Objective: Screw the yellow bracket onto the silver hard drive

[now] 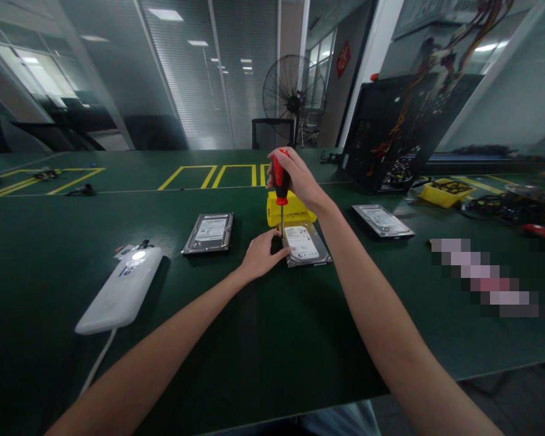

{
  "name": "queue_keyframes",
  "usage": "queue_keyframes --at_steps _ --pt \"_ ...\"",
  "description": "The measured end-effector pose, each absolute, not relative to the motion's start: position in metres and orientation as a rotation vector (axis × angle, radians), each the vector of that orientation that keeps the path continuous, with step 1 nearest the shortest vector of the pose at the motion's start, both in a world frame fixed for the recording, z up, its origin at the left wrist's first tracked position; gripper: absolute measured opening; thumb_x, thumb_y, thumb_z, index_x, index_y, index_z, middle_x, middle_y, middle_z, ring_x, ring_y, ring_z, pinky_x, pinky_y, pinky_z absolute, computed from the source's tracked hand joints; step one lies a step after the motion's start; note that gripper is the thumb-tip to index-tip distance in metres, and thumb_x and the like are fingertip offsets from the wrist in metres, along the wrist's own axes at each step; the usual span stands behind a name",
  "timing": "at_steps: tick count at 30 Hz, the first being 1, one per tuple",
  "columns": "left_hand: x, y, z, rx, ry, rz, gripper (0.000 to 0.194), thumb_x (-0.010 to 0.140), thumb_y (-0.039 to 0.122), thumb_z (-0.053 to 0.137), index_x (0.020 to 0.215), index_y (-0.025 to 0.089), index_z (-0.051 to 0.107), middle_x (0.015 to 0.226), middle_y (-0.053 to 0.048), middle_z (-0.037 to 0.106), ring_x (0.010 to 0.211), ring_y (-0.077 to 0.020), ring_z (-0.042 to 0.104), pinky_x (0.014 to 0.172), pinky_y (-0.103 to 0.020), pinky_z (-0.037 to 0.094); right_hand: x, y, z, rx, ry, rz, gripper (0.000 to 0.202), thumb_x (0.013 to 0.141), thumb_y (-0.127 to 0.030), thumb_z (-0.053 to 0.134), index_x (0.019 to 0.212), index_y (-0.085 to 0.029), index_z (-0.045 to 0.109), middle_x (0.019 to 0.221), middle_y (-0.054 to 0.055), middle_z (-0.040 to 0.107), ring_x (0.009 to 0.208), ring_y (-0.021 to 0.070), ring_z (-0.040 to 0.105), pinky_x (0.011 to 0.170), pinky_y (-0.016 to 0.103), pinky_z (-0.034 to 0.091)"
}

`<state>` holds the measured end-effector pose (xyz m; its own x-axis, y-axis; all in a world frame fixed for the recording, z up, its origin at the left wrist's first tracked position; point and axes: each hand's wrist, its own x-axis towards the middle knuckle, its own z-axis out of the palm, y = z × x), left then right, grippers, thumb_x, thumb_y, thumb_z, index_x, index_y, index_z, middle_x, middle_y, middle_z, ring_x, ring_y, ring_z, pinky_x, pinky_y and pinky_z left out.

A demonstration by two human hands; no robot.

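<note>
Upright in my right hand (pixel 300 181) is a screwdriver (pixel 281 181) with a red and black handle, my fingers closed around its grip. Its metal shaft points straight down to the left edge of a hard drive (pixel 302 242), label side up on the green table (pixel 263 339). My left hand (pixel 262 254) holds that same edge, thumb on the drive and the other fingers curled beside the screwdriver tip. What the tip touches is too small to make out. Just behind the drive is a yellow plastic tray (pixel 290 209).
One hard drive (pixel 209 233) lies to the left, another (pixel 383 220) to the right. A white device with a cable (pixel 122 290) rests at front left. An open computer case (pixel 386 133) stands at back right, near a yellow bin (pixel 445 192) and tangled cables (pixel 504 203).
</note>
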<state>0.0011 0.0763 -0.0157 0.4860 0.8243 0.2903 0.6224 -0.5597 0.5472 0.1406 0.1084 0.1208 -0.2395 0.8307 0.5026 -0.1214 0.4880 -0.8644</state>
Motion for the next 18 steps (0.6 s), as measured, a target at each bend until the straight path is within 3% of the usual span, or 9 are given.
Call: queue_keyframes --at_steps 10,18 --pt "0.0007 0.0749 -0.0134 2.346 1.222 0.72 0.05 0.087 0.058 0.051 0.117 0.019 0.051 0.124 -0.012 0.06 0.113 -0.0298 0.057 0.097 -0.049 0.043 0.1373 0.1143 0.1162 -0.622 -1.514 0.981 0.046 0.076 -0.058 0.064 0.097 -0.026 0.038 0.072 -0.005 0.052 0.062 0.0093 0.054 0.063 0.026 0.049" --pt "0.0004 0.0726 -0.0104 2.346 1.221 0.717 0.05 0.088 0.059 0.049 0.118 0.019 0.051 0.125 -0.011 0.06 0.115 -0.0299 0.056 0.097 -0.048 0.043 0.1363 0.1092 0.1198 -0.634 -1.551 0.936 0.037 0.08 -0.056 0.061 0.094 -0.026 0.046 0.071 -0.005 0.048 0.061 0.009 0.052 0.064 0.025 0.049"
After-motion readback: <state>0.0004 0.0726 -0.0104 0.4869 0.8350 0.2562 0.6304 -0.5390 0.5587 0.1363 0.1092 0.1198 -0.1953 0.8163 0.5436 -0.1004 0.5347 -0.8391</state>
